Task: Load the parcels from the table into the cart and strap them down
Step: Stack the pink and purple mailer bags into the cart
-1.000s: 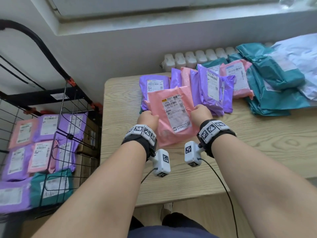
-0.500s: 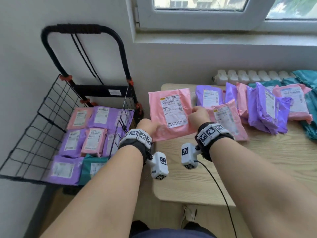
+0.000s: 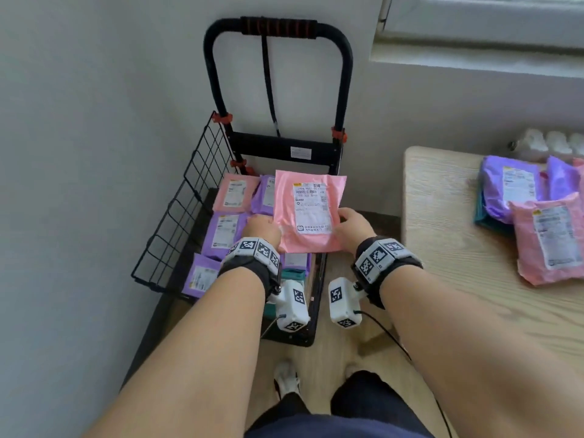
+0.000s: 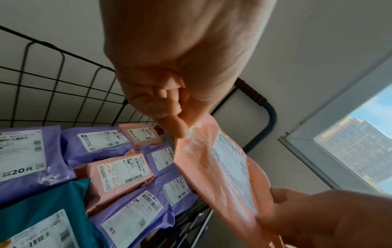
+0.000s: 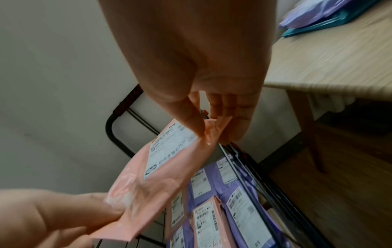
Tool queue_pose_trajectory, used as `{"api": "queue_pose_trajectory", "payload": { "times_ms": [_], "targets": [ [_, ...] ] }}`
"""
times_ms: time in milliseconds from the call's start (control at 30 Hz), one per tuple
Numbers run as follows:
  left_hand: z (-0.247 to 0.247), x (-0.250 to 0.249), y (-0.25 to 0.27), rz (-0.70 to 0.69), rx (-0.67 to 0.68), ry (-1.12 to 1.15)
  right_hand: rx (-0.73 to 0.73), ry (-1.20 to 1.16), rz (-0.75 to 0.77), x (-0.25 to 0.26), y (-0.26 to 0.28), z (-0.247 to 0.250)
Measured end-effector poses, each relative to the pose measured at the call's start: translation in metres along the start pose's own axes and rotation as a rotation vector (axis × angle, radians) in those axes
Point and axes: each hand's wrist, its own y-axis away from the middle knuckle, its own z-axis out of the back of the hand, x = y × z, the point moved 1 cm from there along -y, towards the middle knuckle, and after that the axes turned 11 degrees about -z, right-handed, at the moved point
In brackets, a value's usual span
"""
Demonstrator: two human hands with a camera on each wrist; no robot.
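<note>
Holding: we grip 1 pink parcel with both hands, label side up, over the cart.
Left hand: our left hand clamps the parcel's near-left corner; in the left wrist view the curled fingers and thumb pinch the pink film tight between them.
Right hand: our right hand takes the right edge; in the right wrist view the thumb lies on top and the fingers underneath, nearly straight, squeezing a crumpled fold of the wrapper.
Grip width: both hands are closed down to the thickness of the film, neither one released.
Parcel position: it hangs in the air above the right part of the cart's load, tilted a little, not touching the parcels beneath as far as we can tell.
Label: a white shipping label with barcodes faces us; the print is too small to read.
Cart load: pink, purple and teal parcels lie flat, packed side by side on the cart bed; 1 pink one bears handwritten figures.
Cart frame: a black wire side panel stands on the left, and the black handle rises at the far end against the wall.
Table: the wooden table stands to the right, with purple and pink parcels lying on it.
</note>
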Motion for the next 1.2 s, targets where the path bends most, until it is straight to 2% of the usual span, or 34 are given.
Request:
{"api": "queue_pose_trajectory", "payload": {
  "times_ms": [200, 433, 567, 733, 1200],
  "targets": [
    [0.016, 0.027, -0.018, 0.085, -0.062, 0.064, 0.08, 0.221, 0.001, 0.032, -0.024, -0.028],
    [0.035, 0.046, -0.042, 0.234, -0.243, 0.09, 0.206, 0.201, -0.016, 0.064, -0.064, -0.056],
    [0.045, 0.058, -0.065, 0.286, -0.268, 0.055, 0.262, 0.203, -0.068, 0.074, -0.085, -0.075],
    [0.046, 0.078, -0.118, 0.276, -0.15, 0.072, 0.284, 0.142, -0.133, 0.095, -0.119, -0.104],
    [0.072, 0.136, -0.254, 0.175, 0.147, -0.229, 0.121, 0.023, -0.265, 0.162, -0.216, -0.197]
  ]
}}
